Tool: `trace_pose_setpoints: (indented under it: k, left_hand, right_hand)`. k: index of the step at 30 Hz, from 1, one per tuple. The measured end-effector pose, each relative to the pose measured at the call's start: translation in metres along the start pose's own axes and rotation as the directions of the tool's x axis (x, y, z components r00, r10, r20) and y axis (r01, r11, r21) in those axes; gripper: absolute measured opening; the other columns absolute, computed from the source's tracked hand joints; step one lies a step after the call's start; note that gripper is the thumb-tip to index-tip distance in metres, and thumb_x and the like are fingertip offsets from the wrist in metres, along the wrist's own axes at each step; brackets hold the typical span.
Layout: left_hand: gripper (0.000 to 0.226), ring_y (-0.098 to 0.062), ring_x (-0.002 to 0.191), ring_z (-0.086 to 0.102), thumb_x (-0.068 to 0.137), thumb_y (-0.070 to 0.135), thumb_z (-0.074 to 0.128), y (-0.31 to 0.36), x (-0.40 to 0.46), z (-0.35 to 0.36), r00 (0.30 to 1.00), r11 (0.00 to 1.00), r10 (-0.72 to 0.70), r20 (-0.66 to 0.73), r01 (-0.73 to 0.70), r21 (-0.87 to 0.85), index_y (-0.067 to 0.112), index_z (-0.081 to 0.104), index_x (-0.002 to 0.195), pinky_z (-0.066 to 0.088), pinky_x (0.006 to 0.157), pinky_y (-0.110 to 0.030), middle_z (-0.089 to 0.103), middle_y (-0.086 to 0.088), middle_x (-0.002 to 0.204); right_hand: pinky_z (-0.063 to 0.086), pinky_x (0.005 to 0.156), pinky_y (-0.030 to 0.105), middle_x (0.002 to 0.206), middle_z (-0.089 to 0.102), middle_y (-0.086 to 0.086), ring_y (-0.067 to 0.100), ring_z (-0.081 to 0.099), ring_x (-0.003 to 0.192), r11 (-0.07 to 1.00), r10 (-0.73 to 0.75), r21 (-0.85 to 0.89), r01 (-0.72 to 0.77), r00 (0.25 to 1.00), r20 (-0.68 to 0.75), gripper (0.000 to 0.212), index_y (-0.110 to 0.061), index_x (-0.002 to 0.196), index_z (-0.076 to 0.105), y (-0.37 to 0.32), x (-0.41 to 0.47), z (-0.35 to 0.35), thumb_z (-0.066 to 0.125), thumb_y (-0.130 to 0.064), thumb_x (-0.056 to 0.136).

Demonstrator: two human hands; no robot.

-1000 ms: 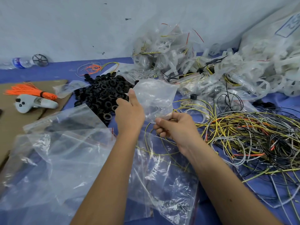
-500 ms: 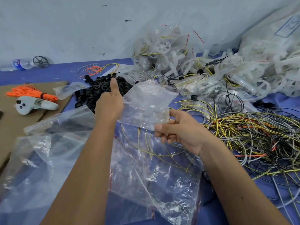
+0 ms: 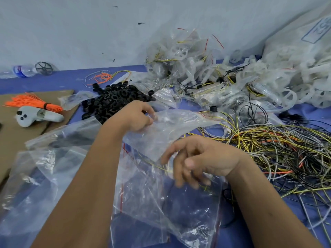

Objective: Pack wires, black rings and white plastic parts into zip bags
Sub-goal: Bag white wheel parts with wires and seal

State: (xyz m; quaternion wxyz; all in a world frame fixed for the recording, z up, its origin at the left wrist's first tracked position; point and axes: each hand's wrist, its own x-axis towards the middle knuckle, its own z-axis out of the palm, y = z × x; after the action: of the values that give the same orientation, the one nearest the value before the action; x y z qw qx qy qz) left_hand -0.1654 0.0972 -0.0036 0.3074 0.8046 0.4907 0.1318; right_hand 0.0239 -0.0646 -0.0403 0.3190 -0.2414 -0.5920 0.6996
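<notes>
The left hand (image 3: 137, 116) pinches the upper edge of a small clear zip bag (image 3: 168, 129), its fingers curled round the plastic just in front of the heap of black rings (image 3: 114, 102). The bag hangs slack from that grip and drapes rightward, its far corner touching the nearest yellow strands of the tangle of wires (image 3: 279, 154). The right hand (image 3: 202, 161) hovers nearer the viewer, fingers spread and loosely drooping, holding nothing; its fingertips are blurred, so whether they brush the plastic beneath cannot be told. Under both forearms lie larger clear zip bags (image 3: 161, 203) with a red seal line, flattened on the blue cloth (image 3: 59, 81), with a yellow wire showing through one of them. The black rings form a dark pile at centre left, far side of the left hand. The wires, yellow, black, grey and orange, sprawl over the right of the scene. Beyond them, against the pale wall (image 3: 80, 29), a mound of white plastic parts (image 3: 295, 77) is heaped at the far right, and just left of it sit filled bags (image 3: 180, 56) holding wheel-shaped white pieces and bits of wire. At the left, a sheet of brown cardboard (image 3: 21, 140) carries a bundle of orange ties (image 3: 32, 102) bound with a black band and, just near of it, a grey handheld controller (image 3: 35, 117). A plastic water bottle (image 3: 21, 71) lies at the far left by the wall, beside a dark spoked wheel (image 3: 43, 68).
</notes>
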Motion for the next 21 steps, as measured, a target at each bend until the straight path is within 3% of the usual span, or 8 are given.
trace_pose_setpoints:
  k: [4,7,8,10,13,15,18,21]
  left_hand:
    - [0.040,0.000,0.050,0.059,0.089,-0.018,0.048,0.000,-0.005,-0.010,0.992,0.997,0.013,0.123,-0.023,0.076,0.012,0.071,0.075,0.043,0.047,-0.013,0.070,0.005,0.067]
    - [0.040,0.004,0.044,0.054,0.082,-0.026,0.039,0.002,-0.010,-0.024,0.981,0.994,0.045,0.188,-0.062,0.085,-0.002,0.070,0.077,0.039,0.044,-0.008,0.068,0.003,0.061]
    - [0.040,0.002,0.046,0.055,0.082,-0.025,0.042,0.004,-0.009,-0.029,0.981,0.990,0.039,0.191,-0.064,0.127,0.001,0.072,0.077,0.041,0.044,-0.011,0.069,0.001,0.064]
    - [0.034,-0.010,0.055,0.057,0.086,-0.015,0.057,0.005,-0.007,-0.036,0.982,0.967,-0.022,0.186,-0.027,0.255,0.013,0.074,0.077,0.043,0.048,-0.019,0.071,-0.002,0.073]
    - [0.039,-0.024,0.074,0.064,0.089,-0.008,0.062,0.000,-0.005,-0.035,0.990,0.914,-0.130,0.057,0.097,0.395,0.027,0.071,0.074,0.053,0.063,-0.029,0.073,-0.005,0.087]
    - [0.040,-0.031,0.096,0.066,0.083,-0.008,0.060,-0.002,-0.006,-0.024,0.976,0.921,-0.081,-0.201,0.150,0.360,0.030,0.066,0.073,0.057,0.082,-0.038,0.072,-0.009,0.102]
    - [0.029,-0.027,0.091,0.064,0.075,-0.008,0.055,0.005,-0.012,0.012,0.827,0.995,0.016,-0.563,0.042,0.090,0.019,0.066,0.080,0.052,0.079,-0.035,0.070,-0.005,0.093]
    - [0.020,-0.023,0.074,0.060,0.077,-0.004,0.054,0.009,-0.019,0.056,0.801,0.982,-0.010,-0.599,-0.106,-0.158,0.013,0.064,0.080,0.048,0.067,-0.034,0.066,-0.001,0.078]
  right_hand:
    - [0.023,0.027,0.014,0.072,0.071,0.007,0.000,0.057,0.044,0.879,-0.369,0.331,0.342,0.929,0.021,0.048,0.003,0.110,0.045,-0.007,-0.018,-0.011,0.072,-0.033,0.092]
    - [0.031,0.030,0.015,0.069,0.063,0.015,0.010,0.043,0.038,0.661,-0.474,0.598,0.453,0.870,-0.134,0.034,-0.002,0.105,0.042,-0.011,-0.020,-0.017,0.069,-0.020,0.095]
    - [0.033,0.029,0.015,0.069,0.061,0.016,0.012,0.041,0.039,0.624,-0.452,0.610,0.489,0.862,-0.229,0.029,-0.002,0.104,0.045,-0.013,-0.019,-0.019,0.068,-0.018,0.095]
    - [0.032,0.028,0.015,0.066,0.059,0.010,0.009,0.043,0.040,0.727,-0.327,0.377,0.574,0.772,-0.544,0.026,-0.007,0.094,0.054,-0.012,-0.012,-0.022,0.072,-0.026,0.091]
    - [0.035,0.037,0.021,0.062,0.065,0.006,0.014,0.049,0.041,0.960,-0.235,-0.157,0.234,0.359,-0.903,0.020,-0.012,0.084,0.057,-0.001,0.005,-0.025,0.065,-0.025,0.098]
    - [0.046,0.052,0.033,0.072,0.070,0.003,0.020,0.059,0.054,0.921,-0.329,-0.364,-0.137,0.224,-0.917,0.013,-0.012,0.091,0.059,0.010,0.014,-0.028,0.060,-0.021,0.101]
    - [0.048,0.069,0.032,0.083,0.070,-0.001,0.018,0.065,0.073,0.779,-0.359,-0.453,-0.434,0.284,-0.889,0.018,-0.015,0.098,0.065,0.021,0.018,-0.028,0.064,-0.033,0.097]
    - [0.047,0.065,0.022,0.079,0.071,-0.005,0.008,0.063,0.071,0.758,-0.321,-0.457,-0.465,0.343,-0.883,0.024,-0.020,0.100,0.065,0.022,0.021,-0.023,0.078,-0.034,0.086]
